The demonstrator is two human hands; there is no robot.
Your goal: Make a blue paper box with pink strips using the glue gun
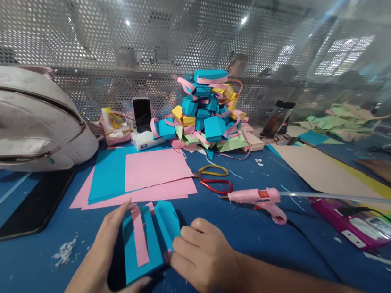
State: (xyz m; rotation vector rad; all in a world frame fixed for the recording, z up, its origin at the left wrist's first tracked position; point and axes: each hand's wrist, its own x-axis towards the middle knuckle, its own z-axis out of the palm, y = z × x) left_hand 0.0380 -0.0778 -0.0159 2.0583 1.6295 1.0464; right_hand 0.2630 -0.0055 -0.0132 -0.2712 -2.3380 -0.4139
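Observation:
A small folded blue paper bag with pink paper strips lies between my hands, its upper right part standing folded open. My left hand holds it from the left, fingers along the far edge and thumb at the near bottom corner. Against the right side, my right hand is closed, with its fingertips pinching the bag's edge; the exact grip is partly hidden. Beyond the bag are pink sheets and blue sheets. Scissors and a pink glue gun lie to the right.
Folded paper bags are piled at the back. On the left are a white backpack and a black phone. A purple power strip, cords and another person's hand are at right. Scraps lie in front.

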